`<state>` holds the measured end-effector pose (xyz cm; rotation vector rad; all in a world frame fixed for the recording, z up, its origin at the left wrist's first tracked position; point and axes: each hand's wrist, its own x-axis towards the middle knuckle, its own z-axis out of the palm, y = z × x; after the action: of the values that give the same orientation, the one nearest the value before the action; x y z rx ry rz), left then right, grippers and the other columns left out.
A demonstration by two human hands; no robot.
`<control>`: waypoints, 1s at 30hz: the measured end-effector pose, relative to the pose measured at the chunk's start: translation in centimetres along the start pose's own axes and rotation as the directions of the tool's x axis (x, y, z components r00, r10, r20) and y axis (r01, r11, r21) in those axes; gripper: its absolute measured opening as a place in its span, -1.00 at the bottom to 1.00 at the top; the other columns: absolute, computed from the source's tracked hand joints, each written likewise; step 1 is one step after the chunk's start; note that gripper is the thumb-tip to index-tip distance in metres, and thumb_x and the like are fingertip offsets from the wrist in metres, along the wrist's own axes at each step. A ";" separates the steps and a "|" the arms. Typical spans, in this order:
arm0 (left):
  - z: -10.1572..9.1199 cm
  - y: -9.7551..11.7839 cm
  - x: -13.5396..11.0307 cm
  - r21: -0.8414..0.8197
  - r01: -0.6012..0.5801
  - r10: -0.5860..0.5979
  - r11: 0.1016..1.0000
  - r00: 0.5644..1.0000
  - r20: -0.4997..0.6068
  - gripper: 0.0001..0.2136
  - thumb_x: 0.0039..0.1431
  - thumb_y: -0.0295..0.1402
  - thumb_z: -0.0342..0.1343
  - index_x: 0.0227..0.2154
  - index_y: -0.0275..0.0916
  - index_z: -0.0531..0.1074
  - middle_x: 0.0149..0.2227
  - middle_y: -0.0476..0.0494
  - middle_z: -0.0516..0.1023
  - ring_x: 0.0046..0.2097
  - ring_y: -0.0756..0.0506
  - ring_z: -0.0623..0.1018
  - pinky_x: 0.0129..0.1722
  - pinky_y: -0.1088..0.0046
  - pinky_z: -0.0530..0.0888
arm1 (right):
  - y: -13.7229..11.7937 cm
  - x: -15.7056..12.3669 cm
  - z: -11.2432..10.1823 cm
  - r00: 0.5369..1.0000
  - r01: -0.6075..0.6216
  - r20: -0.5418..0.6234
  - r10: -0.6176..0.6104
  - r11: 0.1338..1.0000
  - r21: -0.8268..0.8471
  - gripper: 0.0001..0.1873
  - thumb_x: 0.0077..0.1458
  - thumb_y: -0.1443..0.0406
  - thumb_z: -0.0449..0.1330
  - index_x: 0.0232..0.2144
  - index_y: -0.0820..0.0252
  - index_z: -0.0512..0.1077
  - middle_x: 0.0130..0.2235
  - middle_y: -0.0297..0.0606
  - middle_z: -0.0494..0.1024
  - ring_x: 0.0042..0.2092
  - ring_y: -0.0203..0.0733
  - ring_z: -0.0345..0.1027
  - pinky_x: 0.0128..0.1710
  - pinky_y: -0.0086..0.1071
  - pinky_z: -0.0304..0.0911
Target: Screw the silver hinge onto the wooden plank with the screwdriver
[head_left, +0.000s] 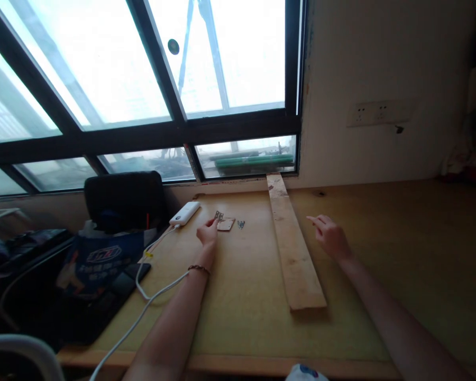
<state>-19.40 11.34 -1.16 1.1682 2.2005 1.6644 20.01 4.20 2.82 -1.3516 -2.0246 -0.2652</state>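
Note:
My left hand (207, 233) is closed in a pinch around a small metal hinge (219, 216) with holes in it. Just beyond the fingers lies a small pale flat piece (226, 225), partly hidden by the hand. Several screws (241, 224) are grouped to the right of it. A long wooden board (295, 248) lies lengthwise on the table, its far end near the window sill. To the right of this board, my right hand (328, 236) is held apart from it, index finger stretched out and the other fingers partly curled, with nothing visible in it.
On the table (241, 307), a white power bank (185, 213) sits at the back left, its white cable (162, 291) running toward the front edge. A black chair (125, 198) and a blue bag (99, 259) stand left of the table. The window (238, 119) and wall border the back.

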 end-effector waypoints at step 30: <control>-0.4 0.6 -1.9 0.493 -0.145 0.047 0.858 0.978 0.205 -0.61 -0.04 -0.20 0.06 -0.11 -0.19 0.41 -0.21 -0.23 0.52 -0.19 -0.21 0.49 -0.26 0.36 0.37 | -0.7 -1.1 0.2 1.000 0.019 0.011 -0.020 0.994 0.112 -0.62 0.02 0.48 -0.06 -0.14 0.23 0.40 -0.32 -0.19 0.47 -0.25 -0.19 0.32 -0.23 -0.36 0.20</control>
<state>-18.00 9.80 -1.07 1.5015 2.5671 0.9594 19.56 3.20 2.09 -1.2680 -2.0324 -0.1496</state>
